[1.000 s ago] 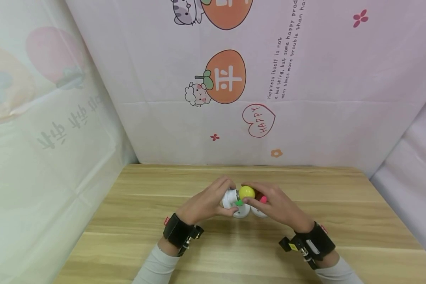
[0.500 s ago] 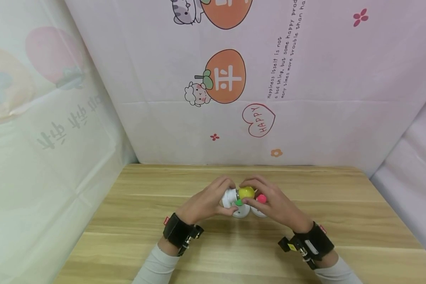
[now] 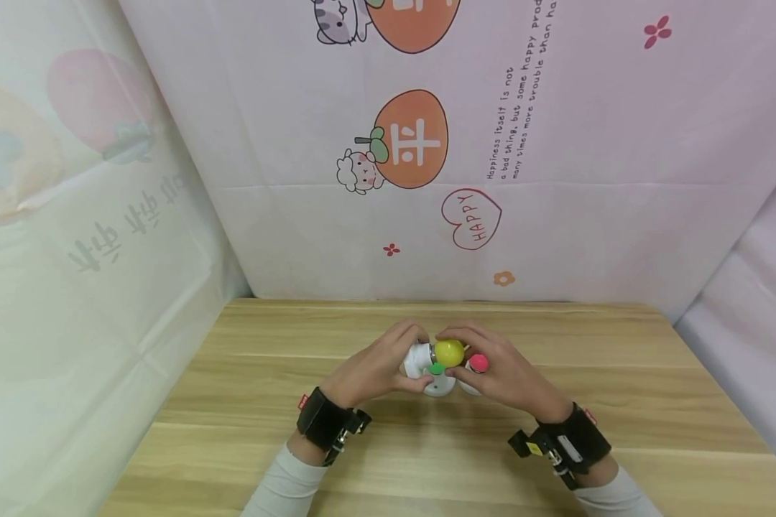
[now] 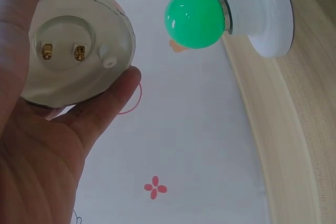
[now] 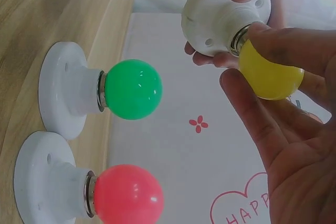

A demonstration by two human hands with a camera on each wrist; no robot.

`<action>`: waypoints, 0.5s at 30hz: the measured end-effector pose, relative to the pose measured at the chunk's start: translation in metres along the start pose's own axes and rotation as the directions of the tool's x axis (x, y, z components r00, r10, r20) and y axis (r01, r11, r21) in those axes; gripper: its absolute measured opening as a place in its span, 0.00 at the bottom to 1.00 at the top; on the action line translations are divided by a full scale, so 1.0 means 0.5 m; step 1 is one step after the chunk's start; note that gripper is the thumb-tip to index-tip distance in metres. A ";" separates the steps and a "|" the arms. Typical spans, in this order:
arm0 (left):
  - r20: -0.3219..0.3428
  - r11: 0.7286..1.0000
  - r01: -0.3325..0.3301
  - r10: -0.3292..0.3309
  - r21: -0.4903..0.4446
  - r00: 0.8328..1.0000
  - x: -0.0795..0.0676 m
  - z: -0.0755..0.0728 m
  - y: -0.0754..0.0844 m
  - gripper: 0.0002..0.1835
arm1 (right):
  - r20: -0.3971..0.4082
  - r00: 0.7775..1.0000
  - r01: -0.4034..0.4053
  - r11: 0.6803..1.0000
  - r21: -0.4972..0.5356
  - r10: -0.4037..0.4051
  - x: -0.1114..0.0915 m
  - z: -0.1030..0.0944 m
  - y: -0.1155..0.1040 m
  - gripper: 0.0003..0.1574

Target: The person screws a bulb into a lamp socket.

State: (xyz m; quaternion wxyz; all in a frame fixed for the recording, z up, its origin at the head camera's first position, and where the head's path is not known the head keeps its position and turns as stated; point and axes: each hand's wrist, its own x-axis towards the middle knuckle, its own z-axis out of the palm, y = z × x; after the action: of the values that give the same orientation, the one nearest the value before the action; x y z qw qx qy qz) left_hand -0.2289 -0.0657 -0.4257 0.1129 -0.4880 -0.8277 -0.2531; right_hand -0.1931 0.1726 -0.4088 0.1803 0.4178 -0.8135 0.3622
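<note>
My left hand (image 3: 378, 370) grips a white lamp socket (image 3: 417, 360) by its round base, off the table. Two brass screw terminals show on the base's underside (image 4: 63, 51) in the left wrist view. A yellow light bulb (image 5: 270, 74) sits in the socket's mouth, with part of its metal screw collar (image 5: 240, 39) visible. Around the bulb curl the fingers of my right hand (image 3: 507, 370); a fingertip lies at the collar in the right wrist view. Just below the hands, a green bulb (image 5: 134, 89) and a pink bulb (image 5: 128, 195) stand in white sockets on the table.
The wood-grain table (image 3: 388, 459) stretches to both sides and in front. A white printed cloth (image 3: 297, 237) hangs behind its far edge, and more cloth (image 3: 103, 323) hangs at the sides. Both wrists wear black straps (image 3: 326, 422) with small cameras.
My right fingers and thumb have shifted slightly around the yellow bulb, the thumb now a little lower. The left hand and the held socket stay in place.
</note>
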 end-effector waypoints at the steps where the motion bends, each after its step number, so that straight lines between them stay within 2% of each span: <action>1: 0.000 1.000 0.000 0.000 -0.002 1.000 0.000 0.000 0.000 0.26 | 0.000 1.000 -0.003 1.000 0.009 0.003 0.003 -0.004 -0.008 0.34; 8: -0.008 1.000 -0.010 0.010 -0.016 1.000 0.000 0.000 0.000 0.26 | 0.020 0.999 -0.037 0.999 0.036 0.036 0.012 -0.018 -0.041 0.33; 15: -0.001 1.000 -0.013 0.013 -0.007 1.000 0.000 0.001 0.002 0.25 | 0.009 0.999 -0.053 0.998 0.016 0.053 -0.002 -0.005 -0.009 0.31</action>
State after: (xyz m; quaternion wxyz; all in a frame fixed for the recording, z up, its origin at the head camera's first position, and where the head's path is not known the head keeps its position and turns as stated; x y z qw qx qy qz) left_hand -0.2281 -0.0651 -0.4257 0.1133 -0.4938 -0.8234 -0.2555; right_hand -0.1889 0.1732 -0.4057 0.1637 0.3989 -0.8222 0.3717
